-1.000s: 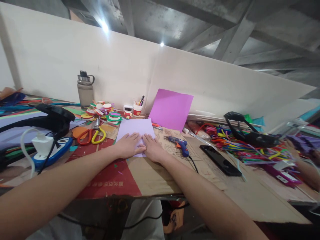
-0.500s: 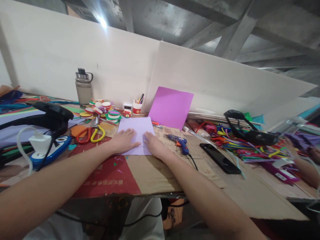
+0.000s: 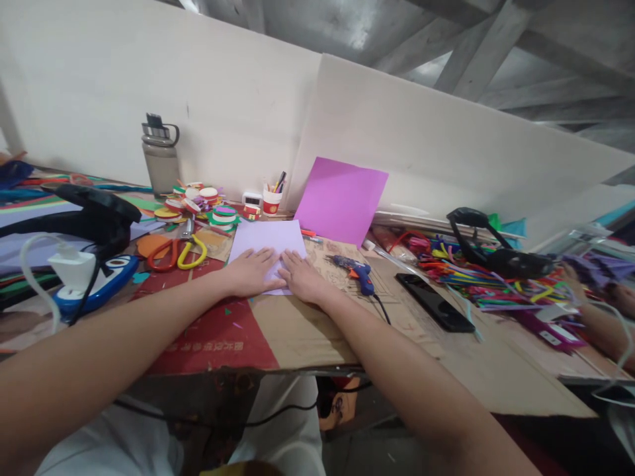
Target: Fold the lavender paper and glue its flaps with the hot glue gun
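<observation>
Left hand (image 3: 248, 272), right hand (image 3: 301, 276) flat on lilac sheet (image 3: 268, 235); fingers (image 3: 262, 256) slightly spread, gripping nothing. Scissors (image 3: 174, 250) at its 9 o'clock, glue gun (image 3: 362, 272) at 3.

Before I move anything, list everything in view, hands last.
lilac sheet: one, lilac, under both hands
cardboard: count unclear, tan and red, tabletop
magenta sheet: one, magenta, back centre
glue gun: one, blue, right of lilac sheet
phone: one, black, right of glue gun
scissors-like tool: one, red-yellow handles, left
bottle: one, grey, back left
pen cup: one, red-white, back centre
layered discs: several, mixed, back left
blue power strip: one, blue, left
craft stems: many, multicoloured, right
headset-like items: two, black, left and right
wall panels: at least two, white, behind
co-worker's arm: at least one, bare, far right
left hand: one, bare, on lilac sheet
right hand: one, bare, on lilac sheet
</observation>
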### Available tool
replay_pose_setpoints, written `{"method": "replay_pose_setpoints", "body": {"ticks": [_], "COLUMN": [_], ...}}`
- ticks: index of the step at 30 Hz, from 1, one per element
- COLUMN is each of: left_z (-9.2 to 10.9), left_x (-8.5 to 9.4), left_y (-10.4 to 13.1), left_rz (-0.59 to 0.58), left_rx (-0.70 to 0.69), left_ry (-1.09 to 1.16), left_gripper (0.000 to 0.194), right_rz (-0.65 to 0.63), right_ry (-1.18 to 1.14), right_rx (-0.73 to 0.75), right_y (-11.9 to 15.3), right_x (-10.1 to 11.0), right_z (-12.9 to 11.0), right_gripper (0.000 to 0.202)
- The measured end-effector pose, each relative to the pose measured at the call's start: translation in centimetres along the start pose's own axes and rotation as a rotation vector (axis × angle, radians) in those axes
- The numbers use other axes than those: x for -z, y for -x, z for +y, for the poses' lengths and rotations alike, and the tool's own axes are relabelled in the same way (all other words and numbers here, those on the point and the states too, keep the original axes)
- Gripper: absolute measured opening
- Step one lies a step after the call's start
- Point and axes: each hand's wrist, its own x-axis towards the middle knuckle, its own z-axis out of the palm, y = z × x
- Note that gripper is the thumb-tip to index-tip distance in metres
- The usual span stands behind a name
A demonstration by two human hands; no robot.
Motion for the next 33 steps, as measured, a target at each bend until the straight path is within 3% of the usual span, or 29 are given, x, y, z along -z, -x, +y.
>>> {"method": "replay_pose_setpoints", "body": {"ticks": [3,6,9,11,17,23,33], "left_z": [-0.3,-0.9,-1.6,-1.9,-1.5,-0.4,-0.5], "left_x": [0.2,0.6,0.9,1.0,0.7,0.5,1.9], "left_y": [0.0,0.1,0.2,0.2,0.3,0.6,0.8], "left_rz": [-0.023,-0.065,-0.097,-0.098,-0.080,-0.057,0.049], "left_rx": [0.004,0.023,0.028,0.020,-0.067,-0.186,-0.299], "left_ry": [-0.004,0.001,0.005,-0.001,0.000,0.004,-0.024], "left_gripper": [0.086,0.085,0.082,0.083,0.084,0.082,0.063], "right_rz": [0.043,0.174,0.255,0.233,-0.042,0.090,0.067], "right_ry": [-0.099,-0.146,-0.181,-0.190,-0.117,-0.116,-0.015], "right_rx": [-0.052,-0.130,-0.085,-0.022,0.174,0.045,0.025], "right_y": [-0.1,0.0,0.5,0.9,1.6,1.3,1.3], "right_x": [1.3,2.9,4.2,4.6,4.2,3.4,3.2], "right_z": [1.2,2.1,2.3,2.2,1.6,0.8,0.9], "right_gripper": [0.049,0.048,0.047,0.049,0.055,0.038,0.033]}}
